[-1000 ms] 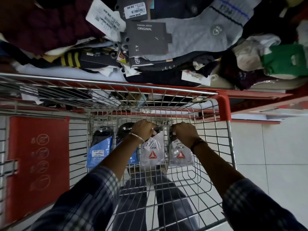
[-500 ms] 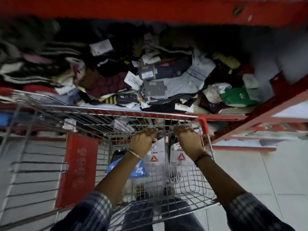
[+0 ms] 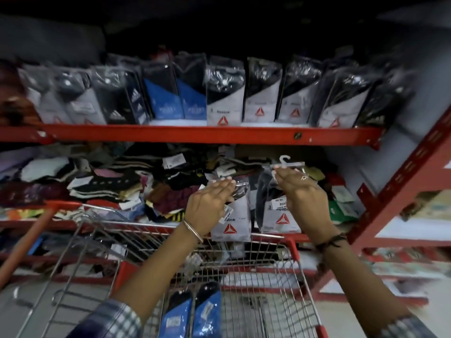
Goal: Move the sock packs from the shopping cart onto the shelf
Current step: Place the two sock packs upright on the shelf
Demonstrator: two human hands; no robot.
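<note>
My left hand (image 3: 210, 203) grips a grey-and-black sock pack with a red triangle logo (image 3: 234, 223), raised above the wire shopping cart (image 3: 268, 284). A second such sock pack (image 3: 280, 215), topped by a white plastic hook, hangs from my right hand (image 3: 302, 196). Both packs hang in front of the lower shelf, below the red upper shelf (image 3: 195, 135). On that upper shelf stands a row of upright sock packs (image 3: 224, 93). Two blue-and-black sock packs (image 3: 192, 313) lie in the cart near me.
The lower shelf holds a loose heap of mixed socks with tags (image 3: 117, 184). A red slotted upright (image 3: 400, 181) of the rack rises at the right. The cart's red handle bar (image 3: 26, 242) slants at the left. White floor tiles show beside the cart.
Both hands have lifted the two grey packs out of the cart and up toward the shelves. The view has tilted upward, so the upper shelf row has come into sight.
</note>
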